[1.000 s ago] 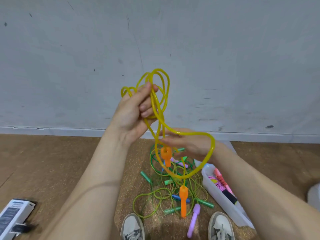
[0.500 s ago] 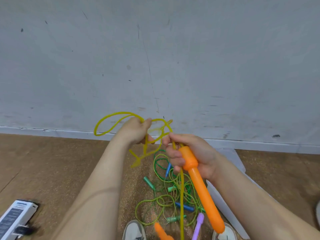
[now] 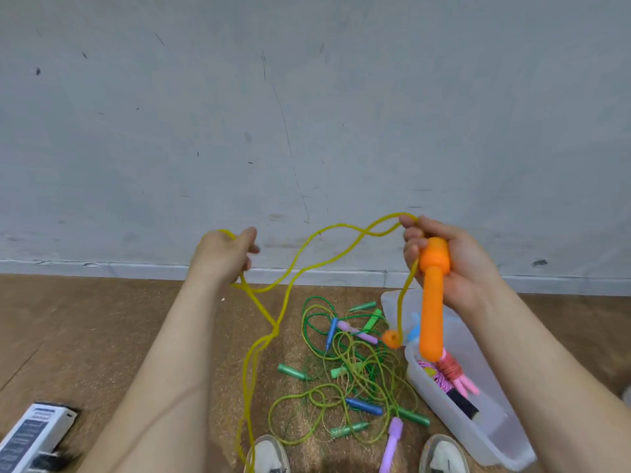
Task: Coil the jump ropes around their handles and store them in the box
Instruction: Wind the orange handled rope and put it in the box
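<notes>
Hands are held apart at chest height before a grey wall (image 3: pixel 307 114), with a yellow rope (image 3: pixel 300 268) slung between them. The right hand (image 3: pixel 454 264) is closed round the thick end of an orange handle (image 3: pixel 432 312), and its fingertips also pinch the rope at the top. The handle slants down, its free tip above the near half of the box (image 3: pixel 454 425). One strand drops from this hand to a second orange handle (image 3: pixel 392 339), seen end-on, dangling just beside the box's left edge.

The left hand (image 3: pixel 222 257) is curled round a loop of the rope. Two strands sag and cross in the air between the hands. From the left hand more strands hang, twist together, and run off the lower frame edge beside the left shoe (image 3: pixel 268 454).

On the brown floor (image 3: pixel 102 329) between the arms lies a tangle of green ropes (image 3: pixel 348 377) with green, blue and purple handles, touching the box's left wall. The translucent box lies slantwise, its far end near the baseboard (image 3: pixel 102 268), its near corner by the right shoe (image 3: pixel 444 454). Inside it sit a wound pink and red bundle (image 3: pixel 450 370) and a black handle (image 3: pixel 462 404).

A wide stretch of floor separates the tangle from a white device (image 3: pixel 30 438) at the lower left corner.
</notes>
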The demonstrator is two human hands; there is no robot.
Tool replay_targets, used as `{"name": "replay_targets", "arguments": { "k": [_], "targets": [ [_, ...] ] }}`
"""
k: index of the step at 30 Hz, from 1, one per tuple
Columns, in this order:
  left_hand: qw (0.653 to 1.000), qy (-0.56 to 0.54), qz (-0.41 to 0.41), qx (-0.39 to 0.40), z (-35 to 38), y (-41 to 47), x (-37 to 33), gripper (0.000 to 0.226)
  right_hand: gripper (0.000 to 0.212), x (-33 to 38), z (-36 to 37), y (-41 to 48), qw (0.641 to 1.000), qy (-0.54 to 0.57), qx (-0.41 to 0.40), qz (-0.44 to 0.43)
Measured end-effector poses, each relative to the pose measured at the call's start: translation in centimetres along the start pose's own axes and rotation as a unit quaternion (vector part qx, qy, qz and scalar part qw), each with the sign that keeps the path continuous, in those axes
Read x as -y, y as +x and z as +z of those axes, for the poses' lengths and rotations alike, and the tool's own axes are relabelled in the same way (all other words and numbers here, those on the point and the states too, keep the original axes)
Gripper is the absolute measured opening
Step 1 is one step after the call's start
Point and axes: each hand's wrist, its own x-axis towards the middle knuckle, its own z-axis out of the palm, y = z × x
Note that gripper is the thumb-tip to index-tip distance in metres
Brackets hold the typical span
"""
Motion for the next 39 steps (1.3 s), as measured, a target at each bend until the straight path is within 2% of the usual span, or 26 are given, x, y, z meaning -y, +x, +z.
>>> {"name": "replay_targets", "arguments": {
  "k": [1,2,3,4,5,6,7,8,9,11,12,14,16,18,21,24,27,28,31,32,33,34,35,36,37,39],
  "targets": [
    [0.994,0.092,0.004,0.057,0.0,-0.1,0.4,0.048,0.038,0.0,0.0,-0.1,1.0,-0.01,0.008,0.006],
    [0.972,0.2,0.009,0.126,0.1,-0.3,0.5,0.053,0.035,-0.2,0.2,-0.2,0.999,-0.025,0.017,0.013],
    [0.932,0.315,0.024,0.176,0.4,-0.7,0.3,0.054,0.029,-0.5,0.4,-0.2,0.999,-0.036,0.025,0.02],
    [0.887,0.413,0.063,0.195,1.0,-1.4,-0.1,0.051,0.024,-0.8,0.7,-0.2,0.998,-0.043,0.032,0.028],
    [0.866,0.444,0.123,0.196,1.9,-2.2,-0.9,0.044,0.022,-1.2,1.0,-0.2,0.997,-0.047,0.039,0.035],
    [0.871,0.401,0.181,0.218,3.0,-3.1,-1.6,0.034,0.021,-1.5,1.3,-0.1,0.997,-0.049,0.047,0.041],
    [0.883,0.313,0.215,0.274,4.2,-4.3,-2.5,0.039,0.021,-1.8,1.6,0.0,0.996,-0.048,0.055,0.045],
    [0.886,0.212,0.226,0.344,5.5,-5.6,-3.2,0.049,0.022,-2.0,1.8,0.0,0.996,-0.045,0.064,0.048],
    [0.873,0.141,0.228,0.407,6.6,-6.7,-3.5,0.05,0.023,-2.1,2.0,0.0,0.995,-0.043,0.072,0.05],
    [0.839,0.135,0.248,0.465,8.2,-7.4,-3.4,0.027,0.023,-2.0,2.3,0.0,0.994,-0.049,0.084,0.046],
    [0.833,0.137,0.241,0.479,8.2,-7.4,-3.4,0.019,0.024,-1.8,2.3,-0.1,0.994,-0.063,0.081,0.038],
    [0.839,0.072,0.195,0.503,6.9,-7.1,-3.7,0.025,0.024,-1.0,1.8,-0.2,0.989,-0.137,0.055,0.01],
    [0.858,-0.072,0.156,0.484,5.1,-6.9,-4.5,0.025,0.022,-0.3,0.9,-0.3,0.968,-0.251,0.025,-0.013],
    [0.856,-0.268,0.121,0.424,3.7,-6.6,-5.2,0.022,0.023,0.0,0.3,-0.6,0.938,-0.345,0.03,0.003],
    [0.811,-0.494,0.061,0.308,3.3,-5.8,-5.9,0.023,0.046,-0.9,0.4,-1.2,0.909,-0.385,0.131,0.094],
    [0.787,-0.569,0.025,0.239,3.7,-5.3,-6.3,0.029,0.074,-2.8,1.0,-1.3,0.888,-0.345,0.258,0.163],
    [0.79,-0.579,0.03,0.198,4.2,-4.9,-6.2,0.03,0.077,-3.9,1.5,-1.4,0.899,-0.308,0.277,0.141],
    [0.791,-0.583,0.031,0.182,4.3,-4.8,-6.2,0.029,0.071,-4.0,1.7,-1.4,0.905,-0.314,0.261,0.118],
    [0.789,-0.592,0.011,0.161,4.4,-4.5,-6.0,0.029,0.035,-4.0,1.9,-1.3,0.924,-0.328,0.19,0.053],
    [0.802,-0.574,-0.002,0.166,4.4,-4.4,-5.9,0.032,0.028,-4.0,1.9,-1.2,0.932,-0.318,0.169,0.035],
    [0.833,-0.527,-0.016,0.169,4.4,-4.3,-5.7,0.037,0.025,-3.9,1.9,-1.1,0.942,-0.299,0.149,0.017],
    [0.88,-0.443,-0.021,0.171,4.4,-4.2,-5.4,0.042,0.023,-3.7,2.0,-1.1,0.954,-0.271,0.13,0.002],
    [0.925,-0.336,-0.012,0.179,4.3,-4.3,-5.2,0.047,0.023,-3.6,2.1,-1.0,0.964,-0.241,0.11,-0.01],
    [0.952,-0.233,0.005,0.197,4.3,-4.4,-5.0,0.05,0.025,-3.5,2.2,-1.0,0.971,-0.218,0.092,-0.019],
    [0.96,-0.157,0.021,0.23,4.2,-4.7,-4.9,0.051,0.027,-3.4,2.3,-0.9,0.975,-0.207,0.077,-0.027],
    [0.937,-0.106,0.053,0.328,4.5,-5.6,-4.7,0.052,0.027,-3.4,2.3,-0.7,0.976,-0.209,0.056,-0.038]
  ]
}}
